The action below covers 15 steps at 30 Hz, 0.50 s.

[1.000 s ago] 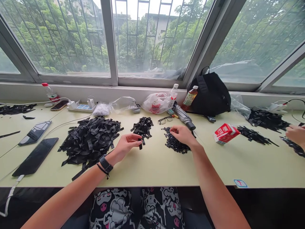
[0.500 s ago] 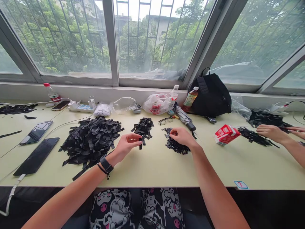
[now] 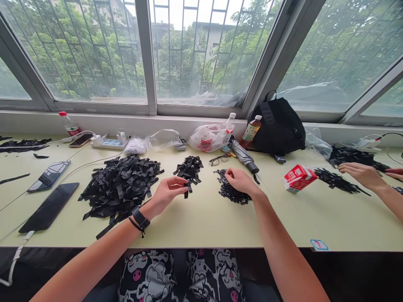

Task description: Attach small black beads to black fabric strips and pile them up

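My left hand [image 3: 171, 191] pinches a short black fabric strip [image 3: 186, 193] between thumb and fingers, just in front of a small heap of black strip pieces [image 3: 189, 167]. To its left lies a much larger pile of black strips [image 3: 121, 184]. My right hand [image 3: 241, 180] rests over a pile of small, shiny black bead-like pieces [image 3: 233, 196], its fingertips closed together at the pile's upper part. Whatever those fingertips hold is too small or hidden to make out.
A red carton [image 3: 299, 178] stands to the right, near a co-worker's hand [image 3: 362, 174] above black strips. Two phones [image 3: 48, 207] lie at left. Eyeglasses [image 3: 219, 159], a folded umbrella [image 3: 244, 155], bottles, a plastic bag [image 3: 206, 138] and a black backpack [image 3: 278, 128] line the window side.
Both my hands stay almost in place, the left still pinching the strip and the right still at the bead-like pieces. The co-worker's hand at right has shifted slightly.
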Motion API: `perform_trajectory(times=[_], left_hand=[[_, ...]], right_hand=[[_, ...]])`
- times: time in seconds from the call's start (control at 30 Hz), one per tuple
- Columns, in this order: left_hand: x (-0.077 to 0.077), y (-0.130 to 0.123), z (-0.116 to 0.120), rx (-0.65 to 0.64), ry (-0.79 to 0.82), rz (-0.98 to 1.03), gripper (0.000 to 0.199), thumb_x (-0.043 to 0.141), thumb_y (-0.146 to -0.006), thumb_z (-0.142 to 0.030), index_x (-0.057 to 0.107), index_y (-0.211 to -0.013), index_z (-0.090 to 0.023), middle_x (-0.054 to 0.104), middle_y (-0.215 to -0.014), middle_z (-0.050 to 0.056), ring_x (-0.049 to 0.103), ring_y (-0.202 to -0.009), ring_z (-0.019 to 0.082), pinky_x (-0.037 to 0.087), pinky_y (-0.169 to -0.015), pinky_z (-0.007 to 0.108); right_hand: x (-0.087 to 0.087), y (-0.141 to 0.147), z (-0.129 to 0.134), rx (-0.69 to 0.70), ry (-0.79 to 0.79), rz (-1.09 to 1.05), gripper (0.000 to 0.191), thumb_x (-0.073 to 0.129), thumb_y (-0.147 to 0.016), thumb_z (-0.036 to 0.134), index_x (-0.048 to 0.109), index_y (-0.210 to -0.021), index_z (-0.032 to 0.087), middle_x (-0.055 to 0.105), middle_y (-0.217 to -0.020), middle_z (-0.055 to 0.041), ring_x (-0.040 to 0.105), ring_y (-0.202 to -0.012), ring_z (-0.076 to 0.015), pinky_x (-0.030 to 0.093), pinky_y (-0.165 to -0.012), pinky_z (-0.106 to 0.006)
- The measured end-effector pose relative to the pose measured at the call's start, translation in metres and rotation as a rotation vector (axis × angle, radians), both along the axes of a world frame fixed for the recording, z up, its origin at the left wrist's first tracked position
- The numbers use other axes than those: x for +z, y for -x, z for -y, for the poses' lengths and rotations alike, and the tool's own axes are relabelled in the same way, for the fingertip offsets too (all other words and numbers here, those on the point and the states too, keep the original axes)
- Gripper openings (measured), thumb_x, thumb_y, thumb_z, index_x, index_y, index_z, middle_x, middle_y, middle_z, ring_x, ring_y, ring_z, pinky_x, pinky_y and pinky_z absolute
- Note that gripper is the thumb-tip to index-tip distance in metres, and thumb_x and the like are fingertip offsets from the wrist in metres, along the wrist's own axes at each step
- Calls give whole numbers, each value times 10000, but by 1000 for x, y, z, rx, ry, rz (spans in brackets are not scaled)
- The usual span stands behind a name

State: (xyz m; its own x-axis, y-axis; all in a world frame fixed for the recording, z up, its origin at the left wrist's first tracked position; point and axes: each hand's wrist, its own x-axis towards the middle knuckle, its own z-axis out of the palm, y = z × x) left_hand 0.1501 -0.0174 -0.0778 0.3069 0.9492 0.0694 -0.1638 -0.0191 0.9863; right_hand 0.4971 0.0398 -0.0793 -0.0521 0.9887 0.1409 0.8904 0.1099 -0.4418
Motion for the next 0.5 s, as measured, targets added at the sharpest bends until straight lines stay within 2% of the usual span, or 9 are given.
perform_trajectory(times=[0.1,0.27,0.37,0.5], left_hand=[[0,-1,1,9,-10,4,349,908,-709,-334,787,-995,-177,755,-945,86,709,-887,214,545,-813,341],[1,-2,2,15,-34,28,319,903,-720,-312,780,-977,-169,747,-944,78,699,-856,191,539,-772,308],[-1,-1,0,22,-49,27,300,895,-730,-304,777,-969,-167,745,-934,71,696,-843,182,531,-752,293],[-5,0,-5,99,-58,-2,283,897,-722,-306,770,-934,-169,739,-901,55,695,-823,174,524,-736,282]], right_hand=[[9,17,5,30,-102,-130,170,492,-947,338,549,-846,214,678,-817,-57,603,-737,-195,427,-658,-300],[18,63,22,317,-76,-439,139,459,-991,356,508,-957,231,647,-864,-41,631,-811,-204,468,-698,-304],[12,77,25,373,-56,-390,110,462,-982,317,499,-921,233,609,-811,-21,562,-726,-186,434,-656,-305],[0,74,20,309,-137,-285,84,489,-937,269,494,-863,229,578,-781,-18,498,-689,-180,400,-645,-319]])
